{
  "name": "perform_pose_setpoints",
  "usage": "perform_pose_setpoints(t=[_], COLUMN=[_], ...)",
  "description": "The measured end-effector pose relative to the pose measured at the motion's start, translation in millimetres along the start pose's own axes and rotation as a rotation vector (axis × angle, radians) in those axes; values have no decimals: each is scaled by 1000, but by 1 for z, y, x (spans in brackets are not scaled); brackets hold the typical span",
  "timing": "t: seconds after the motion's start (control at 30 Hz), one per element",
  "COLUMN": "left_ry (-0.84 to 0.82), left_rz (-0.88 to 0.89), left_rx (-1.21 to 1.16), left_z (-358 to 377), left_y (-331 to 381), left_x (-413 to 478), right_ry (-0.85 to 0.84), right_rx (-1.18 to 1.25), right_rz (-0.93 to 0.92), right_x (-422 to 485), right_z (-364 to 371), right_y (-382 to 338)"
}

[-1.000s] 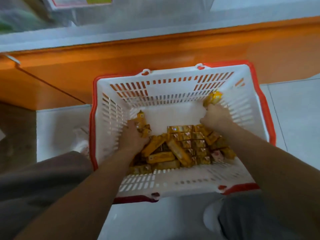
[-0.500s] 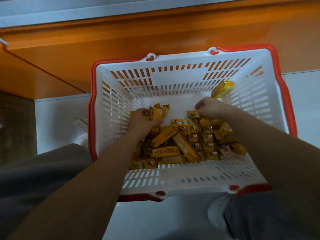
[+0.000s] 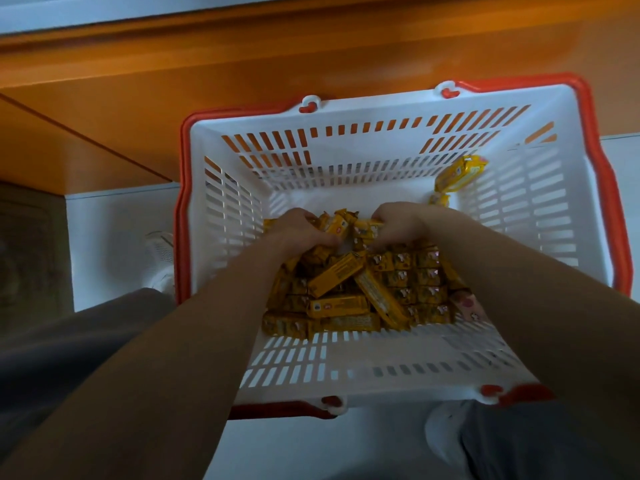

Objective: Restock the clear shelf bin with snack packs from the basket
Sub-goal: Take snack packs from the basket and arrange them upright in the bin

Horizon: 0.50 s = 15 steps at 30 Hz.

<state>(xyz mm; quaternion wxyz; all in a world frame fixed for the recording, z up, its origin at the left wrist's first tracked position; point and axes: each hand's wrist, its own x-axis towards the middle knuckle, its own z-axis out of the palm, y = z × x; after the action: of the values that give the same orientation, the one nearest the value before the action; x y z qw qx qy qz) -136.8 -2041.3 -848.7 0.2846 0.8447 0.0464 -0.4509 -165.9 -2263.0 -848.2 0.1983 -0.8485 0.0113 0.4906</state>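
Note:
A white plastic basket with a red rim sits on the pale floor below me. Several yellow snack packs lie piled in its near half. My left hand is curled round a bunch of packs at the pile's far edge. My right hand sits close beside it, its fingers curled round more packs. One loose yellow pack leans against the basket's far right corner. The clear shelf bin is out of view.
An orange shelf base runs across the top, right behind the basket. My knees in dark trousers flank the basket, with white shoes on the pale floor tiles.
Both hands have come together toward the middle of the basket and closed on packs. The view has tilted down, so the shelf above has dropped out of sight.

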Motion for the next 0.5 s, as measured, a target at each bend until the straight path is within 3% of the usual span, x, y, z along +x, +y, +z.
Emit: perform_pose_setpoints(t=[0.1, 0.27, 0.5], left_ry=[34, 151, 103], left_rz=[17, 5, 78], left_rx=[-88, -316, -535], left_z=[0, -5, -19], left_y=[-1, 10, 40], left_x=[0, -8, -53], right_ry=[121, 459, 311], right_rx=[122, 695, 1358], right_rz=[41, 86, -164], right_x=[-6, -20, -66], right_z=[-3, 8, 8], right_y=[10, 6, -38])
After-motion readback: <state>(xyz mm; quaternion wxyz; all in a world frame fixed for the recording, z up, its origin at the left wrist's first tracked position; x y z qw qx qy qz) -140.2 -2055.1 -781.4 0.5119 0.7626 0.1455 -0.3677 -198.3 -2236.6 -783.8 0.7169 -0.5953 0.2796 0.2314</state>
